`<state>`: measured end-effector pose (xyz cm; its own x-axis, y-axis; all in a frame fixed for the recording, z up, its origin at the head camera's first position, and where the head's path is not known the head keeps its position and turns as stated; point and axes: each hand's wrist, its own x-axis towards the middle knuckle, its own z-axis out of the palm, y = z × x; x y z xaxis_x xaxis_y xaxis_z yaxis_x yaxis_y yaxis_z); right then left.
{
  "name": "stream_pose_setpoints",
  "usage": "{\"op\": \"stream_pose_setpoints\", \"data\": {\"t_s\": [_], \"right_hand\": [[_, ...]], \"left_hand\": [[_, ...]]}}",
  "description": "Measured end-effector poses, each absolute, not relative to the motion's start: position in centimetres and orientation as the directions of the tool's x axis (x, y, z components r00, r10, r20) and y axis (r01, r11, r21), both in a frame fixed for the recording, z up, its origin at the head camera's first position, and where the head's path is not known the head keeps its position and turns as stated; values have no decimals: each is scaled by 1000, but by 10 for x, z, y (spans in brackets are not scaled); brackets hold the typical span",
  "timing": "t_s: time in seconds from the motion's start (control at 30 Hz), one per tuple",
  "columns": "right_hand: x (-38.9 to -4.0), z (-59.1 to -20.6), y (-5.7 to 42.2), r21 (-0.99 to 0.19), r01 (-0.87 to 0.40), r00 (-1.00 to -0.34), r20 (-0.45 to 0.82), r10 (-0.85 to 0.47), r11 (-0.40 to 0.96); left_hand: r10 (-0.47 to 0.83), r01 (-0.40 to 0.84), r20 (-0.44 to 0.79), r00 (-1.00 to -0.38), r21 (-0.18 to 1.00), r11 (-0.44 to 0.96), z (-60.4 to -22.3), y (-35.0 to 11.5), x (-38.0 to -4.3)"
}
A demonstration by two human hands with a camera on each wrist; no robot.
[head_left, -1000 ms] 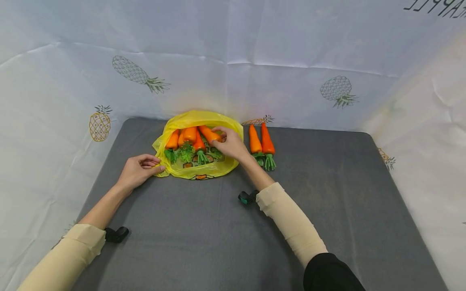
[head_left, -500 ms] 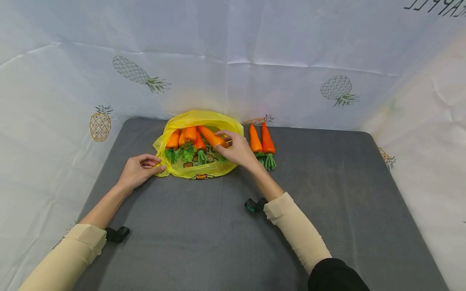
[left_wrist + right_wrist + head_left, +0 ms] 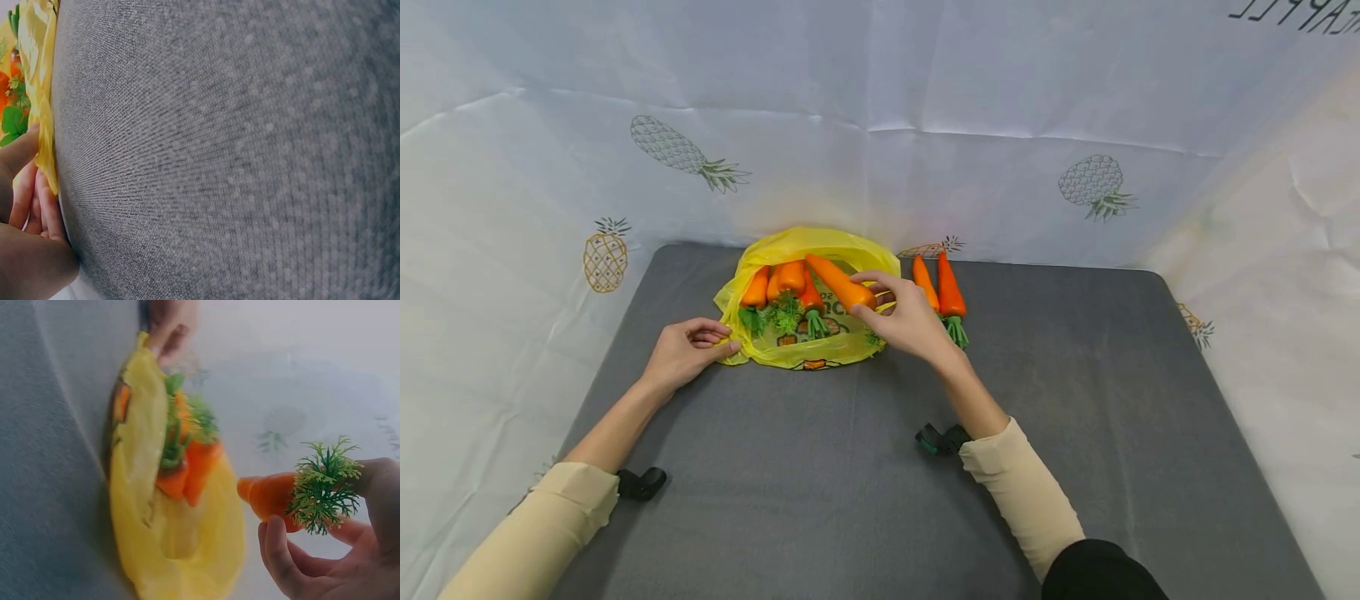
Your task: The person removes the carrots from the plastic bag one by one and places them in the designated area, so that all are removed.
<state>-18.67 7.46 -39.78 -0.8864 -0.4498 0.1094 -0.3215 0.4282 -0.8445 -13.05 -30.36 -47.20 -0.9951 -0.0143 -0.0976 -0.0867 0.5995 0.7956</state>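
Observation:
A yellow plastic bag (image 3: 790, 242) lies on the table with its mouth spread toward me, and several orange carrots (image 3: 792, 277) with green tops rest inside on its left. My left hand (image 3: 683, 354) pinches the bag's left edge; the left wrist view shows the yellow film (image 3: 44, 134) between thumb and fingers. My right hand (image 3: 912, 321) grips a carrot (image 3: 838, 282) near its top, tip pointing up-left over the bag mouth. In the right wrist view that carrot (image 3: 272, 497) has feathery green leaves (image 3: 325, 487) and stands apart from the bag.
Two more carrots lie on the grey table (image 3: 1075, 417) right of the bag, one deep orange (image 3: 952, 287), the other (image 3: 923, 277) partly behind my right hand. A white pineapple-print cloth (image 3: 880, 125) rises behind and beside the table.
My right hand has drawn back toward me and to the right with the carrot, which has come partly out over the bag's mouth. My left hand has stayed on the bag's edge.

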Motion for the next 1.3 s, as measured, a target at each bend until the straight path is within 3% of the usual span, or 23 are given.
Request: {"op": "stream_pose_setpoints", "data": {"t_s": [0.53, 1.3], "right_hand": [[-177, -376, 133, -844, -295, -933, 153, -326, 448], [-182, -395, 204, -836, -183, -983, 146, -112, 517]], "left_hand": [[-13, -94, -107, -994, 795, 599, -471, -303, -130], [-13, -88, -100, -995, 798, 596, -470, -303, -130]]}}
